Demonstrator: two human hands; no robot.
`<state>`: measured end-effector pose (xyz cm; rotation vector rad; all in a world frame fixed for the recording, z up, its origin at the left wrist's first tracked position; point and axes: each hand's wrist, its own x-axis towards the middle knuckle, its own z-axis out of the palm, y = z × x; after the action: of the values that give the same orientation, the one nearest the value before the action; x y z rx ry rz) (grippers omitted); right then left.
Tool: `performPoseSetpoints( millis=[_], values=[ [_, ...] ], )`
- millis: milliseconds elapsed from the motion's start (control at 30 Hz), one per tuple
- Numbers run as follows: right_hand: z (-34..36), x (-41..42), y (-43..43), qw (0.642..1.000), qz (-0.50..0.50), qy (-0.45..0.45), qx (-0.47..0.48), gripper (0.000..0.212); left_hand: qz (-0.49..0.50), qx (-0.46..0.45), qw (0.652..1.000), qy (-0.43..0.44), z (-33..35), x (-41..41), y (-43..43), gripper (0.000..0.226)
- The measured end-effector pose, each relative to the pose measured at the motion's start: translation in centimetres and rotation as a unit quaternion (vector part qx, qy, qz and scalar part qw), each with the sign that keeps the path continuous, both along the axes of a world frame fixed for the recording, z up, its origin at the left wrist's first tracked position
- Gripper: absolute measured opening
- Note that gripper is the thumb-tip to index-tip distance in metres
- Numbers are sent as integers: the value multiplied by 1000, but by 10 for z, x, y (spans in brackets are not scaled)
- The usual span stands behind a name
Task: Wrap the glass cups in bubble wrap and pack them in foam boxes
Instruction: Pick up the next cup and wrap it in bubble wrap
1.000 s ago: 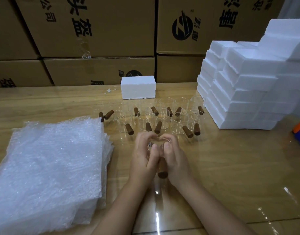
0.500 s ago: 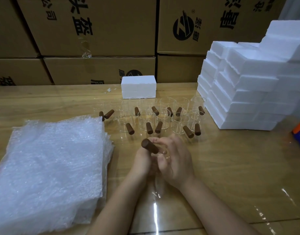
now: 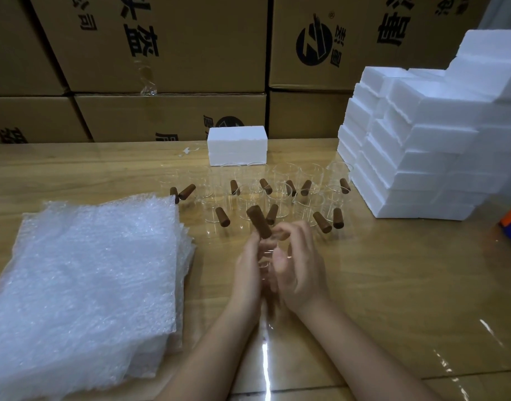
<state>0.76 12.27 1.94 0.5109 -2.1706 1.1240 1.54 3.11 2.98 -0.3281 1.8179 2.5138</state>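
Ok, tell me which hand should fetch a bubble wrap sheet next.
Left. The bubble wrap stack lies on the left side of the table, just beside the left hand. The right hand also grips the glass cup and could probably hold it alone.

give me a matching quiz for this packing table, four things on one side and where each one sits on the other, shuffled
Things:
1 bubble wrap stack
2 single foam box
3 foam box pile
4 cup with raised handle

Places:
a between the left hand and right hand
b right side of the table
c left side of the table
d behind the rows of cups

Pairs: 1-c, 2-d, 3-b, 4-a
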Motion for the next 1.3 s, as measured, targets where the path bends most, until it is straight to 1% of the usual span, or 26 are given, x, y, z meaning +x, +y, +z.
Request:
performPoseSetpoints(
  millis=[100, 167, 200, 233, 300, 333, 367, 400, 433, 500, 533, 600, 667, 700, 800, 867, 900, 967, 1000, 1033, 1100, 1167, 1233, 1300],
  values=[
    [-1, 5, -6, 995, 2, -58, -81, 53, 20, -56, 996, 67, -6, 1, 5, 46],
    [-3, 6, -8, 983, 0, -123, -138, 48, 31, -113, 988, 99, -10, -1, 4, 46],
    [-4, 5, -9, 970, 0, -168, -176, 40, 36, -155, 981, 113, -12, -1, 3, 46],
    [-4, 3, -10, 949, 8, -218, -227, 37, 40, -206, 969, 134, -15, -2, 1, 46],
    [-7, -4, -9, 888, 53, -304, -341, 42, 43, -331, 925, 181, -21, -3, -2, 53],
    [-8, -6, -7, 864, 74, -332, -372, 48, 44, -383, 901, 198, -22, -3, -3, 55],
    [-8, -6, -5, 853, 89, -344, -383, 52, 43, -413, 885, 209, -22, -3, -4, 54],
    [-8, -6, -4, 853, 96, -345, -380, 51, 41, -422, 879, 218, -23, -3, -4, 49],
    [-9, -6, -3, 871, 81, -331, -353, 51, 39, -411, 882, 227, -23, -3, -3, 43],
    [-11, -5, -2, 923, 38, -279, -261, 59, 38, -351, 904, 240, -24, -3, -2, 37],
    [-10, -3, -3, 941, 27, -254, -222, 59, 41, -314, 916, 244, -23, -3, -2, 35],
    [-9, 2, -6, 967, 8, -208, -145, 57, 48, -236, 939, 244, -21, -3, 0, 36],
    [-6, 4, -7, 989, -17, -133, -67, 64, 52, -177, 952, 246, -19, -4, 1, 39],
    [-5, 5, -6, 994, -25, -99, -42, 66, 57, -162, 954, 245, -20, -5, 1, 44],
    [-1, 5, -5, 998, -47, -40, 22, 67, 65, -152, 966, 197, -18, -4, 0, 52],
    [1, 4, -3, 994, -69, -21, 88, 67, 40, -135, 983, 120, -16, -3, -3, 62],
    [1, 5, -2, 990, -77, -10, 114, 67, 19, -107, 991, 77, -15, -4, -7, 63],
    [0, 4, 4, 988, -57, 21, 143, 66, -28, -11, 1000, -7, -11, -6, -15, 60],
    [-2, 3, 8, 989, -34, 39, 140, 62, -56, 25, 998, -31, -10, -7, -19, 61],
    [-3, 2, 12, 991, -17, 53, 125, 58, -82, 35, 995, -41, -9, -8, -23, 62],
    [-2, -1, 21, 993, -32, 67, 91, 45, -116, 19, 991, -59, -7, -7, -28, 63],
    [1, -7, 30, 991, -71, 58, 100, 39, -155, -6, 985, -73, -5, -5, -30, 65],
    [2, -13, 39, 993, -39, 31, 111, 40, -189, -36, 978, -82, -3, -4, -31, 65],
    [-1, -15, 45, 993, -4, 19, 113, 38, -202, -59, 974, -88, -3, -3, -30, 66]
  ],
)
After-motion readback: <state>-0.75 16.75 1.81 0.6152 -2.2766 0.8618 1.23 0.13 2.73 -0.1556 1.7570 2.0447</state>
